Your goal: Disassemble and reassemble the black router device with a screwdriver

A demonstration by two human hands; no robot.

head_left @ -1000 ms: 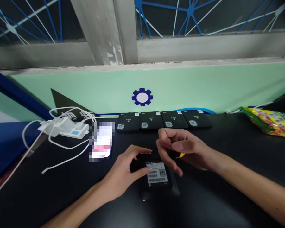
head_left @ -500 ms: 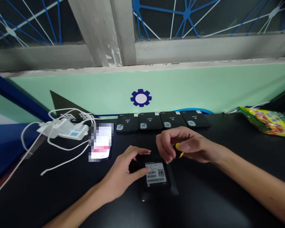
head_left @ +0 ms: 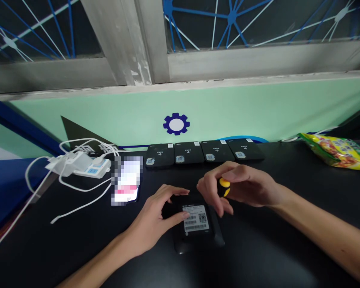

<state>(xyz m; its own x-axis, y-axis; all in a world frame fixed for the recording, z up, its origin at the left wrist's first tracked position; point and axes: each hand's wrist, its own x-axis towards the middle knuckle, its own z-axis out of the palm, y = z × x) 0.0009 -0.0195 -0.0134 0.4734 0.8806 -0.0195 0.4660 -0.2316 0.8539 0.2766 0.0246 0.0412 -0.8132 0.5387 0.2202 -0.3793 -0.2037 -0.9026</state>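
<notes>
A black box-shaped device lies on the black table with a white printed label facing up. My left hand rests at its left side, fingers curved over the far edge and thumb on the label's left edge, steadying the device. My right hand is above the device's far right corner, its fingers closed round a small yellow and black screwdriver handle. The tip of that tool is hidden behind the fingers.
Several flat black boxes stand in a row along the wall. Left of them are a phone with a blurred screen and a white power strip with tangled cables. A yellow-green snack bag lies at the far right.
My right thumb has shifted up off the handle's side, and its other fingers have spread lower over the device. More of the handle's yellow top shows. My left hand keeps its place on the device.
</notes>
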